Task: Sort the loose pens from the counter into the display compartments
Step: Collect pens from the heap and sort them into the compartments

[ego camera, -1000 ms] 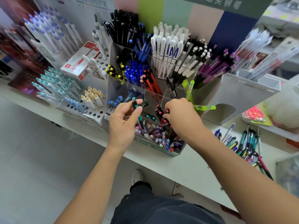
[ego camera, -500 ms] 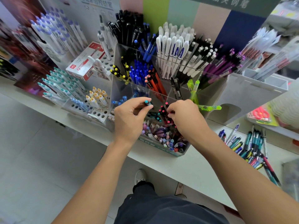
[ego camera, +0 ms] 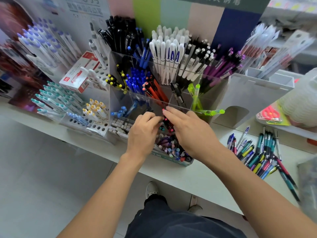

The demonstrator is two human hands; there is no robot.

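A clear acrylic display (ego camera: 221, 93) stands on the white counter (ego camera: 197, 179), its compartments full of pens sorted by colour. My left hand (ego camera: 142, 134) hovers over a front compartment, fingers curled and pinching at a teal-tipped pen (ego camera: 161, 129) among others; the grip is partly hidden. My right hand (ego camera: 190, 133) reaches into the neighbouring red and pink pens, its fingertips pinching a pink-tipped pen (ego camera: 163, 110). The pile of loose pens (ego camera: 260, 155) lies on the counter to the right, apart from both hands.
A low box of mixed pens (ego camera: 171, 150) sits under my hands at the counter's front. A green highlighter (ego camera: 212, 112) lies across the display's rim. White peg racks (ego camera: 97, 126) and a red-labelled box (ego camera: 77, 78) stand left; packaged scissors (ego camera: 271, 115) right.
My left hand has lowered the teal-tipped pen down into the front compartment. My right hand has shifted left, its fingers stretching out to a pink-tipped pen.
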